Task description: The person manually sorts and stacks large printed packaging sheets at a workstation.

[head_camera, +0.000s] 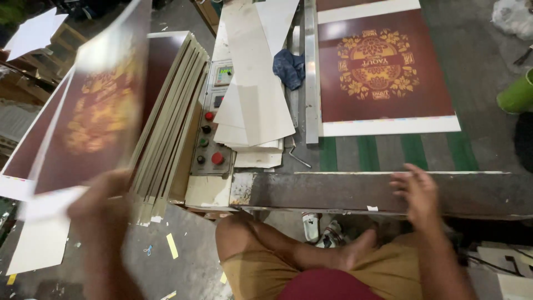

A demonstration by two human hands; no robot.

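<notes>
My left hand (102, 203) grips the lower edge of a dark red printed sheet (100, 105) with a gold ornament, lifted and tilted over the stack at the left; the sheet and hand are blurred. A second sheet of the same kind (383, 108) lies flat on the machine bed at the upper right. My right hand (416, 191) hovers open, fingers spread, just above the worn metal front edge (333, 191) of the machine, holding nothing. My bent leg in tan shorts (277, 255) shows below.
A control panel (212, 128) with red, green and black buttons sits between the sheet stack (166, 128) and a pile of pale card strips (255, 94). A blue rag (288, 68) lies by a metal guide rail (311, 72). A green container (517, 94) stands at right.
</notes>
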